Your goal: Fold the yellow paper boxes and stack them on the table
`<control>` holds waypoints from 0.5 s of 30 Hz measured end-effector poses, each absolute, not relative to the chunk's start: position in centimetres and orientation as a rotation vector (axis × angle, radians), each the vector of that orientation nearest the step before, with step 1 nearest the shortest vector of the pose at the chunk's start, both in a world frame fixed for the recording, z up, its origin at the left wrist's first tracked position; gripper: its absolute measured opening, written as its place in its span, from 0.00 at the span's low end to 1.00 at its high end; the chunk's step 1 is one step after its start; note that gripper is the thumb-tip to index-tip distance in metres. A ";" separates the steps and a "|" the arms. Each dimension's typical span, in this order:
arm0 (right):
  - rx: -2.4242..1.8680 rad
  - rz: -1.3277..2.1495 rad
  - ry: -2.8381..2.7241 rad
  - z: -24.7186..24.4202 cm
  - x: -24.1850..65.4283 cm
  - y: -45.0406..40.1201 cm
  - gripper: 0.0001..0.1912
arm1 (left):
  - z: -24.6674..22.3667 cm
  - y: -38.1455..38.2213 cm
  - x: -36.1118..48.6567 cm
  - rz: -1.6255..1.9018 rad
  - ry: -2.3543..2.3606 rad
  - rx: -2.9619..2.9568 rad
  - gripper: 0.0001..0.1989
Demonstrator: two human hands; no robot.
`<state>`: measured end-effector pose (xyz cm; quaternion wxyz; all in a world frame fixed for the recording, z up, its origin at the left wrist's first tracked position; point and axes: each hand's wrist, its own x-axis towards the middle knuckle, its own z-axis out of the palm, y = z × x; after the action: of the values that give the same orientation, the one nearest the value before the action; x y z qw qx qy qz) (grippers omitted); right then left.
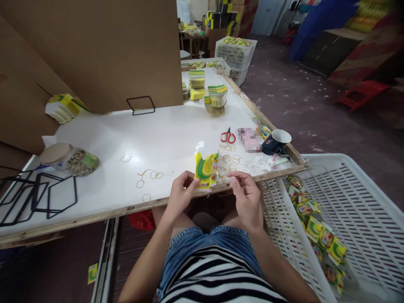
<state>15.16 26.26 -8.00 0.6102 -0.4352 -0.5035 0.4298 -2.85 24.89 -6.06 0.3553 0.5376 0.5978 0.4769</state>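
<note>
My left hand (182, 192) grips a small bundle of yellow-and-green packets (205, 169) by its lower left side, just above the table's front edge. White tips stick up at the bundle's top. To the right of it, my right hand (248, 201) has thumb and forefinger brought together; what they pinch, if anything, is too small to make out. Several loose rubber bands (225, 158) lie on the white tabletop (170, 139) beyond this hand. Red-handled scissors (228, 136) rest behind them.
A dark mug (276, 142) lies tipped at the right edge. Stacked packets (217, 97) stand farther back. A white plastic crate (356, 189) with packets sits at my right. On the left are a jar (75, 161) and black wire frames (53, 195). Cardboard (126, 50) rises behind.
</note>
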 end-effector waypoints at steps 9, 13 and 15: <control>-0.850 0.930 -1.480 -6.7 13.5 25.9 0.16 | -3.6 20.9 -1.1 1.094 1.399 1.594 0.09; -0.747 1.101 -1.304 -6.1 13.1 25.1 0.13 | -3.7 21.5 -0.8 1.122 1.053 1.309 0.22; -0.713 1.173 -1.278 -6.0 12.9 24.7 0.12 | -4.0 21.8 -0.5 1.089 0.897 1.185 0.28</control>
<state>12.89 24.68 -6.04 0.5915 -0.3064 -0.5496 0.5042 -0.54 21.79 -4.04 0.6048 0.5120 0.3878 0.4709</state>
